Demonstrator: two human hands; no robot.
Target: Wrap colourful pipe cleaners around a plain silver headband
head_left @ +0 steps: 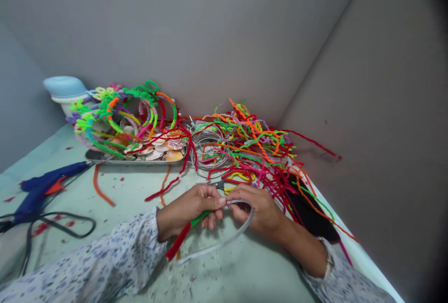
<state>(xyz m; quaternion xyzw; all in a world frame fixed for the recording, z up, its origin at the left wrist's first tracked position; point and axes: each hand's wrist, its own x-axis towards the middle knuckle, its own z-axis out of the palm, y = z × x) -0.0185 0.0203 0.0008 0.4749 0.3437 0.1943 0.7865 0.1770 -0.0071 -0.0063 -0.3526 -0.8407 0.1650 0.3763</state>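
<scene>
Both hands meet over the table at a thin grey-white headband (241,229) that curves round toward me. One arm of it is covered in red and green fuzzy pipe cleaner (182,242). My left hand (196,206) is closed on the green part, thumb and finger pinched near the bare band. Opposite it, my right hand (258,210) is closed with its fingertips at the band beside the left thumb. Whatever strand lies between the fingertips is mostly hidden. Just beyond the hands lie scissors (241,175) with red and yellow handles.
A metal tray (136,161) holds shells, with finished-looking colourful headbands (119,116) on top. Coiled wire (210,151) and a heap of pipe cleaners (252,140) lie right of it. A blue glue gun (45,186) with a cord sits left; a dark flat object (311,212) lies right.
</scene>
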